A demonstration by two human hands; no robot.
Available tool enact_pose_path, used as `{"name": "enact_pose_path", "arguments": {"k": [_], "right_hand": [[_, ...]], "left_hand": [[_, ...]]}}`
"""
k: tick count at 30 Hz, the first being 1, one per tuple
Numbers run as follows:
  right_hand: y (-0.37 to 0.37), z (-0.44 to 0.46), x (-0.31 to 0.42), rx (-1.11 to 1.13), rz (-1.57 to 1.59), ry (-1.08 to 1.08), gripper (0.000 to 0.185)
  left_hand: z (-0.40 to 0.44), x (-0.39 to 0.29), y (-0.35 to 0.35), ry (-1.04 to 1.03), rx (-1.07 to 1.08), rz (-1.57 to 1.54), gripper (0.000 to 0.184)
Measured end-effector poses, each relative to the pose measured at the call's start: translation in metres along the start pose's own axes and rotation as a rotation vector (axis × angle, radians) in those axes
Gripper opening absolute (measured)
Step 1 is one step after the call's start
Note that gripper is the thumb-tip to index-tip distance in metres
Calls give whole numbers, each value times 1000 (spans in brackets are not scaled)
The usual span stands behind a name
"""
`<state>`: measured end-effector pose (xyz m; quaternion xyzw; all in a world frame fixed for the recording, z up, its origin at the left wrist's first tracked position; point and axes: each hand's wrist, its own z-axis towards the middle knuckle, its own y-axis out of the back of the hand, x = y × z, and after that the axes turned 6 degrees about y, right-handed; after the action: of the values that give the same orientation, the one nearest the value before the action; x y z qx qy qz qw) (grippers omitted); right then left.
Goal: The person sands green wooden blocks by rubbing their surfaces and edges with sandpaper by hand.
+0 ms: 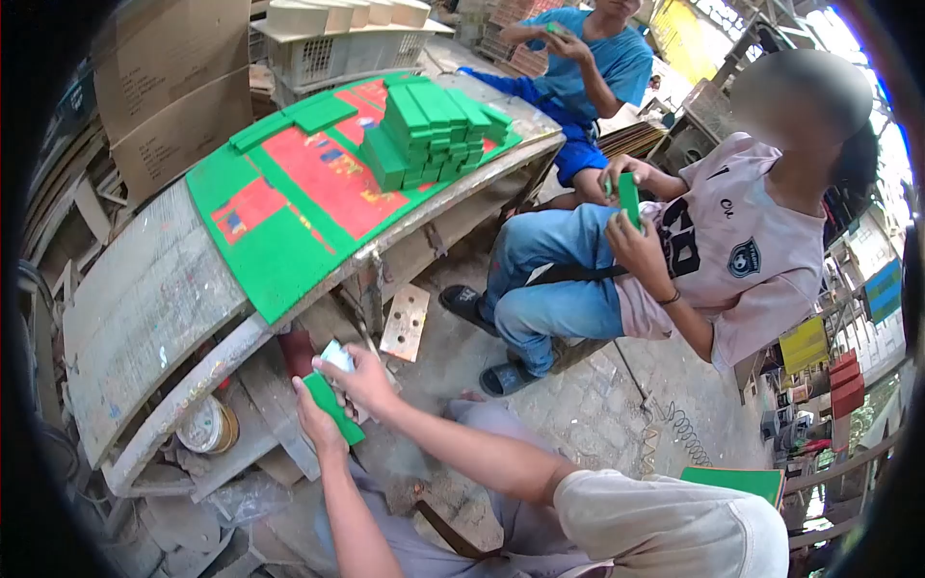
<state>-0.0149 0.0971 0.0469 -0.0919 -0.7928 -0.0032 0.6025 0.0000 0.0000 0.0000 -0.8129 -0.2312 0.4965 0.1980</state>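
Observation:
My left hand (320, 421) is closed around a green block (334, 408), which lies tilted in front of my knees. Over the upper end of that block, my right hand (366, 380) pinches a small, pale bluish-white folded piece (337, 355); its material is not clear. Whether the piece touches the block cannot be made out. Beyond my hands, a pile of green blocks (424, 130) stands on a green and red painted board (289, 231) on the table. A few flat green pieces (324, 115) lie at the board's far side.
The worn table (159, 260) curves across the left. Under it sits a paint-stained bucket (207, 427). A co-worker in a pale shirt (742, 207) holds a green block on the right; another in a blue shirt (602, 67) sits farther back. A board with holes (405, 322) lies on the floor.

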Motion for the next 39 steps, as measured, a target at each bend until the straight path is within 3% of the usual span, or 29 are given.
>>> {"name": "enact_pose_path", "arguments": {"k": [2,3,8,11,12,18,21,22,25,27,29,31,33,35,36,39], "right_hand": [[6,17,-25,-25,9,116,30],[-11,-22,-23,-5,78,23,30],[40,18,-18,48,12,81,30],[39,35,-33,26,-20,310,34],[46,36,-29,30,-254,228,37],[64,36,-30,92,-362,182,43],[65,32,-22,1,-348,158,42],[57,33,-23,-27,-176,127,41],[40,25,-23,70,-97,146,40],[29,30,-29,52,-161,215,41],[21,35,-37,-12,-162,171,40],[17,33,-31,-20,-170,147,39],[16,26,-20,-21,-102,38,39],[14,32,-32,-56,-81,75,39],[14,33,-34,-42,-58,49,39],[17,33,-36,-33,-71,47,39]], "left_hand": [[21,10,-11,-47,-74,27,53],[-17,-4,6,-6,-119,80,53],[2,18,-33,20,-48,285,45],[13,28,-28,8,-43,282,40],[11,27,-31,-7,-37,281,38],[3,37,-20,-117,-55,360,31],[12,41,-13,-275,35,440,28],[13,40,-14,-268,7,392,27],[8,37,-28,-205,-148,271,28],[18,42,-27,-383,-195,125,29],[20,38,-15,-358,-229,83,31],[16,30,-9,-323,-92,232,32],[17,30,-7,-297,-116,201,31],[32,40,1,-545,-218,441,27],[31,38,1,-552,-239,483,25],[8,17,-19,-372,-238,517,24]]}}
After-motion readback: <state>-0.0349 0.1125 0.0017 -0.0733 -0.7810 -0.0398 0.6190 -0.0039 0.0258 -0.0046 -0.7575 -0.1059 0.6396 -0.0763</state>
